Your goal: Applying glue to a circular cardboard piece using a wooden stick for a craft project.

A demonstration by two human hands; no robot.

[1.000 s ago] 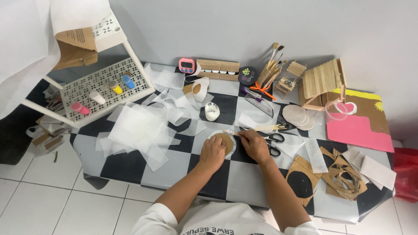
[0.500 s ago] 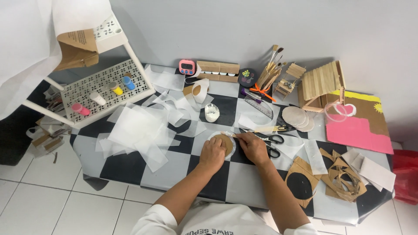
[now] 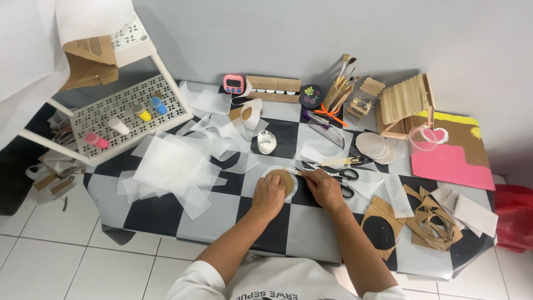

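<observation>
Pressing down on a brown cardboard disc (image 3: 285, 180), the left hand (image 3: 268, 195) lies flat with fingers together, pinning it to the white paper circle (image 3: 277, 170) beneath, near the front middle of the checkered tabletop (image 3: 166, 214). The right hand (image 3: 323, 189) pinches a thin brush (image 3: 293, 171) whose tip touches the disc's upper right edge. By the look of it, this is the gluing or coating stage, with the disc partly covered. The next stroke calls for a firm left hand so the disc cannot slide, and light sweeps across the face without pushing it off the paper. Scissors (image 3: 340, 175) lie just beside the right hand, a small white glue pot (image 3: 267, 142) stands behind the disc, and loose tracing sheets (image 3: 169, 166) spread to the left.
</observation>
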